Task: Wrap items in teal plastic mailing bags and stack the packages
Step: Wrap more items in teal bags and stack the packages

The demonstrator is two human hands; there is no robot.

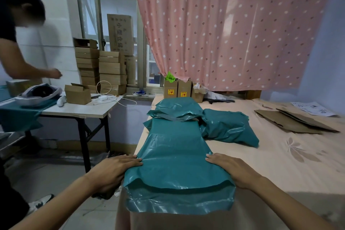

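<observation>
A teal mailing bag (pixel 175 157) lies lengthwise on the peach bed sheet (pixel 280 164), its open mouth and glossy flap toward me. My left hand (pixel 113 169) presses flat on the bag's left edge. On the right edge lies my right hand (pixel 233 169), also flat with fingers together. Beyond this bag rest other teal packages: one (pixel 177 107) at the far end, and a crumpled one (pixel 229 127) to the right.
Flattened cardboard (pixel 295 119) lies at the bed's far right. Two small upright boxes (pixel 178 88) stand by the pink curtain. On the left, a folding table (pixel 78 109) carries boxes and cables, with another person (pixel 16 43) leaning over it. Stacked cartons (pixel 104 71) stand behind.
</observation>
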